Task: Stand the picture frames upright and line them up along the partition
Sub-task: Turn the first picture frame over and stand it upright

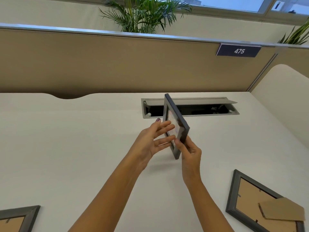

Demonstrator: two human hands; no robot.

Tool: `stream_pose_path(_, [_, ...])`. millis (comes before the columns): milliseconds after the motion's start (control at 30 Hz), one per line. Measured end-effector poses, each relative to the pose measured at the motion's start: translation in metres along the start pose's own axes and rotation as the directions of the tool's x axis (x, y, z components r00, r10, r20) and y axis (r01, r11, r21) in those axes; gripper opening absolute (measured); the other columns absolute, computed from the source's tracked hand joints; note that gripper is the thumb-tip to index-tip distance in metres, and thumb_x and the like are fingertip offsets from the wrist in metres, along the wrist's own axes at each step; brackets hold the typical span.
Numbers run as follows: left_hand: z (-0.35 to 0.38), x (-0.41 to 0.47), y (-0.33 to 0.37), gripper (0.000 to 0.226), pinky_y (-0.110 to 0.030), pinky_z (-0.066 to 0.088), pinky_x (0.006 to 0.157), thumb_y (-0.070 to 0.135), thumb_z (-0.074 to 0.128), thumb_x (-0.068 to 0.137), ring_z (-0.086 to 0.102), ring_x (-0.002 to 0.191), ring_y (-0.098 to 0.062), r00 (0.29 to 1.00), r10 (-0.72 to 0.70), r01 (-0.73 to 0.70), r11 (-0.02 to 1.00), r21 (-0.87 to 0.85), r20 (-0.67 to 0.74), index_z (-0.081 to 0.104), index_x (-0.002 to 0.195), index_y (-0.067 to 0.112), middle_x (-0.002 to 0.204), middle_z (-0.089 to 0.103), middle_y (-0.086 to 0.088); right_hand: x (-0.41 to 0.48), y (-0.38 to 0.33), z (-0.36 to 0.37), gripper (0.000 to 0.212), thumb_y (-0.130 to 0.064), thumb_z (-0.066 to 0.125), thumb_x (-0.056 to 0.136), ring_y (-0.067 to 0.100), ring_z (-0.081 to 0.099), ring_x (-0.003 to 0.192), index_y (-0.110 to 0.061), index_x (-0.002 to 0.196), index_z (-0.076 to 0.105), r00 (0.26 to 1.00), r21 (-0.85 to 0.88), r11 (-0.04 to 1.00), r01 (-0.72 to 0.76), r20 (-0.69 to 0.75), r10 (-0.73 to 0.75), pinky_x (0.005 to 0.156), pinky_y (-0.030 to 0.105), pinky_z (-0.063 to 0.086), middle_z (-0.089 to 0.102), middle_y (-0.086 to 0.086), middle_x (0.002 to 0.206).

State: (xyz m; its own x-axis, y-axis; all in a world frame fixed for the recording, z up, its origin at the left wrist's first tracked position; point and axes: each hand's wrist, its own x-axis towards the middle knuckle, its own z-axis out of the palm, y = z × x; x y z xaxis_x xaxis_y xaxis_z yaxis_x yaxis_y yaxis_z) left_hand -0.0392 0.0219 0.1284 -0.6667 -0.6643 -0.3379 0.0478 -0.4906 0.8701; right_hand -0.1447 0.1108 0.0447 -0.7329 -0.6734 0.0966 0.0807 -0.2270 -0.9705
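A dark grey picture frame (179,122) is held edge-on above the middle of the white desk (66,139), its glass side turned left. My right hand (189,152) grips its lower near edge. My left hand (151,140) has its fingers spread flat against the glass side. A second frame (234,195) lies face down at the right, its cardboard stand folded out. A third frame (25,213) lies face down at the bottom left corner. The beige partition (117,64) runs along the desk's far edge.
An open grey cable hatch (234,113) is set into the desk just behind the held frame. A sign reading 475 (239,51) hangs on the partition at the right. A white side panel (284,97) rises at the right. Plants (142,14) stand behind the partition.
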Motion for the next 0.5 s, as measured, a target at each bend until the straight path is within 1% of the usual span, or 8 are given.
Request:
stream_pose_path(67, [0.0, 0.005, 0.0, 0.029, -0.033, 0.058, 0.079, 0.042, 0.046, 0.094, 0.069, 0.098, -0.021, 0.997, 0.0, 0.001, 1.0, 0.007, -0.073, 0.063, 0.109, 0.025, 0.116, 0.069, 0.002, 0.003, -0.001, -0.005, 0.037, -0.034, 0.067, 0.079, 0.014, 0.063, 0.111, -0.024, 0.115, 0.068, 0.999, 0.049, 0.998, -0.05, 0.018, 0.049, 0.092, 0.031, 0.055, 0.071, -0.007, 0.114])
stream_pose_path(200, [-0.005, 0.02, 0.0, 0.039, -0.042, 0.047, 0.099, 0.038, 0.048, 0.094, 0.052, 0.123, -0.026, 0.985, 0.027, -0.006, 0.993, 0.12, -0.17, 0.048, 0.13, 0.022, 0.139, 0.05, -0.003, 0.006, -0.007, -0.015, 0.031, -0.036, 0.065, 0.079, 0.017, 0.06, 0.117, -0.031, 0.109, 0.071, 0.996, 0.102, 0.992, -0.08, 0.046, 0.076, 0.088, 0.032, 0.056, 0.069, -0.004, 0.119])
stream_pose_path(267, [-0.007, 0.028, -0.002, 0.04, -0.04, 0.042, 0.101, 0.037, 0.048, 0.095, 0.045, 0.129, -0.025, 0.978, 0.077, -0.036, 0.977, 0.209, -0.192, 0.046, 0.132, 0.022, 0.143, 0.044, -0.003, 0.009, -0.008, -0.018, 0.028, -0.032, 0.063, 0.081, 0.017, 0.061, 0.116, -0.03, 0.108, 0.071, 0.994, 0.128, 0.987, -0.1, 0.054, 0.094, 0.087, 0.031, 0.056, 0.07, -0.003, 0.117])
stream_pose_path(333, [-0.01, 0.035, -0.003, 0.04, -0.033, 0.043, 0.095, 0.035, 0.045, 0.096, 0.046, 0.125, -0.019, 0.98, 0.109, -0.056, 0.954, 0.295, -0.168, 0.045, 0.134, 0.024, 0.14, 0.045, 0.0, 0.013, -0.01, -0.021, 0.026, -0.028, 0.059, 0.083, 0.018, 0.063, 0.113, -0.029, 0.105, 0.072, 0.991, 0.159, 0.978, -0.133, 0.052, 0.126, 0.084, 0.029, 0.057, 0.071, -0.002, 0.114])
stream_pose_path(400, [-0.011, 0.04, -0.004, 0.04, -0.024, 0.044, 0.081, 0.035, 0.043, 0.097, 0.053, 0.102, -0.007, 0.993, 0.073, -0.037, 0.942, 0.333, -0.095, 0.043, 0.136, 0.025, 0.129, 0.05, 0.002, 0.017, -0.012, -0.024, 0.025, -0.027, 0.057, 0.083, 0.02, 0.065, 0.11, -0.026, 0.103, 0.073, 0.985, 0.192, 0.966, -0.172, 0.054, 0.165, 0.083, 0.029, 0.058, 0.072, 0.0, 0.111])
stream_pose_path(433, [-0.011, 0.042, -0.005, 0.041, -0.022, 0.043, 0.078, 0.035, 0.043, 0.097, 0.053, 0.094, -0.005, 0.997, 0.051, -0.025, 0.937, 0.348, -0.064, 0.043, 0.136, 0.026, 0.127, 0.052, 0.002, 0.019, -0.012, -0.025, 0.025, -0.026, 0.056, 0.083, 0.02, 0.066, 0.108, -0.024, 0.103, 0.072, 0.981, 0.203, 0.96, -0.191, 0.058, 0.182, 0.083, 0.029, 0.058, 0.072, 0.001, 0.11])
stream_pose_path(467, [-0.012, 0.044, -0.007, 0.041, -0.023, 0.042, 0.079, 0.034, 0.043, 0.097, 0.051, 0.093, -0.006, 0.998, 0.04, -0.021, 0.928, 0.373, -0.046, 0.042, 0.137, 0.026, 0.129, 0.053, 0.001, 0.02, -0.013, -0.026, 0.025, -0.026, 0.056, 0.083, 0.021, 0.066, 0.107, -0.023, 0.104, 0.07, 0.979, 0.209, 0.956, -0.205, 0.064, 0.196, 0.083, 0.03, 0.058, 0.072, 0.001, 0.11])
stream_pose_path(500, [-0.013, 0.047, -0.009, 0.042, -0.025, 0.04, 0.082, 0.033, 0.043, 0.097, 0.049, 0.098, -0.007, 0.998, 0.044, -0.024, 0.916, 0.401, -0.041, 0.04, 0.138, 0.026, 0.133, 0.052, 0.0, 0.022, -0.013, -0.028, 0.026, -0.026, 0.055, 0.083, 0.021, 0.067, 0.106, -0.022, 0.105, 0.069, 0.976, 0.208, 0.954, -0.214, 0.07, 0.204, 0.082, 0.03, 0.059, 0.073, 0.001, 0.109])
